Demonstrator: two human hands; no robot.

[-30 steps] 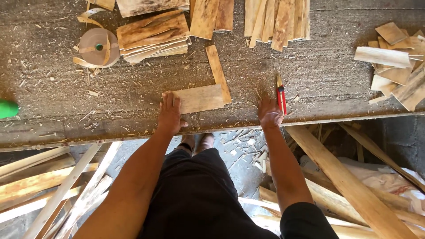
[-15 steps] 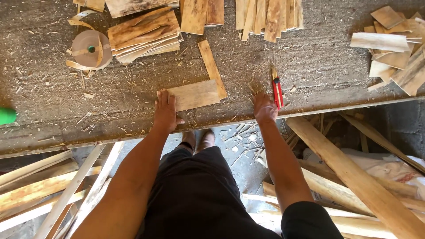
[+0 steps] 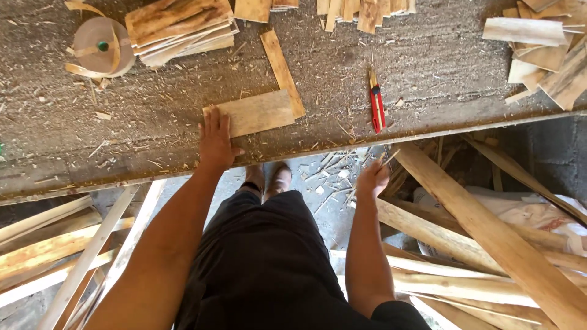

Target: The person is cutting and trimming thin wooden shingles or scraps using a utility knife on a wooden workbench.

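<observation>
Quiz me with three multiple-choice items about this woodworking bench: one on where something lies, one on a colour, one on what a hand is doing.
1. Where does the utility knife lie?
A. on the bench, right of the flat wood piece
B. on the floor
C. on the tape roll

2. What colour is the knife's body?
A. blue
B. red
C. white

3. What is the left hand doing?
A. gripping the knife
B. hanging below the bench
C. resting flat on the wood piece

Answers: A, it lies on the bench top; B, its body is red; C, fingers spread on the board's left end.
</observation>
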